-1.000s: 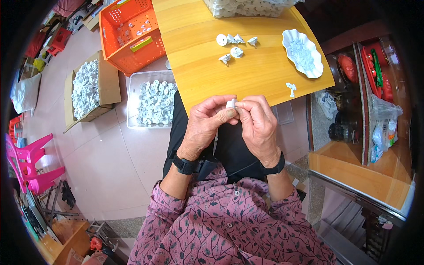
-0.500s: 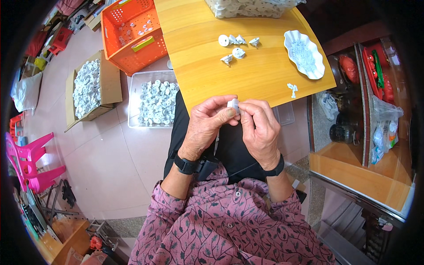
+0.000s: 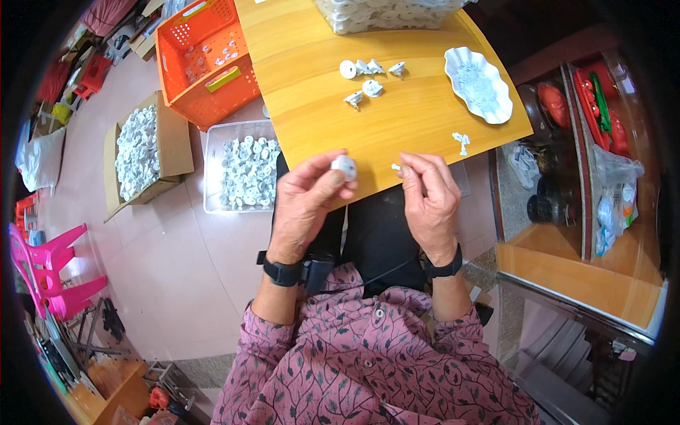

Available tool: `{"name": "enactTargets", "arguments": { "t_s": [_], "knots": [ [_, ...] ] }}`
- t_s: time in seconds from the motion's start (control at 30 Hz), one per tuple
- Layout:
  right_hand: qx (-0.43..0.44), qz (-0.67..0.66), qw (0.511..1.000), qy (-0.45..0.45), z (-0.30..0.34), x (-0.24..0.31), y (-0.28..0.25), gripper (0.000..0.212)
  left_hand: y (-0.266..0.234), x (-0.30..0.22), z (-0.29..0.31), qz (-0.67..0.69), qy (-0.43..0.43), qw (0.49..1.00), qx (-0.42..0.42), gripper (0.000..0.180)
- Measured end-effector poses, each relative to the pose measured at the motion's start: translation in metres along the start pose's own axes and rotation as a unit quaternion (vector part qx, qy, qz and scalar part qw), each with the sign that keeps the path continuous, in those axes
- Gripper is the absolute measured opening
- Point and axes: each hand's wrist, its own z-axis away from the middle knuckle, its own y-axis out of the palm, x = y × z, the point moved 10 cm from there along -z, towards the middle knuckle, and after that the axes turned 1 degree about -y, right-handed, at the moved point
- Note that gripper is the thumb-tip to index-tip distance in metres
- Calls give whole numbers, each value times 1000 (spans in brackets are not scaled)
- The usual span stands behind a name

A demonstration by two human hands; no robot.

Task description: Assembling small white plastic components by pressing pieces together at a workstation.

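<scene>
Unlike a moment ago, the two grips are apart. The left grip (image 3: 304, 198) pinches one round white part (image 3: 344, 167) by the near edge of the surface (image 3: 308, 131); blur hides which way it faces. The right grip (image 3: 431, 195) pinches one tiny white piece (image 3: 396, 167) there too, lying nearly sideways, its tip pointing left. Six white parts (image 3: 372, 88) sit mid-surface.

No lettering, number or sign can be read, either on the yellow table (image 3: 418, 127) or around it.
</scene>
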Motion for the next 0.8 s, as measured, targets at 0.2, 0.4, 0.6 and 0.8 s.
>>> {"name": "enactTargets", "arguments": {
  "t_s": [0.2,0.4,0.6,0.8],
  "knots": [
    [11,106,994,-29,11,-13,-7,18,-83,-41,11,1,77,988,-132,32],
    [51,212,970,-104,16,0,9,26,-182,-47,31,-33,97,953,-284,38],
    [124,251,954,-105,22,-5,22,34,-163,-64,31,-170,121,913,-351,45],
    [145,252,949,-118,20,12,29,36,-39,-76,-32,-477,181,847,-153,26]
  ]
}}
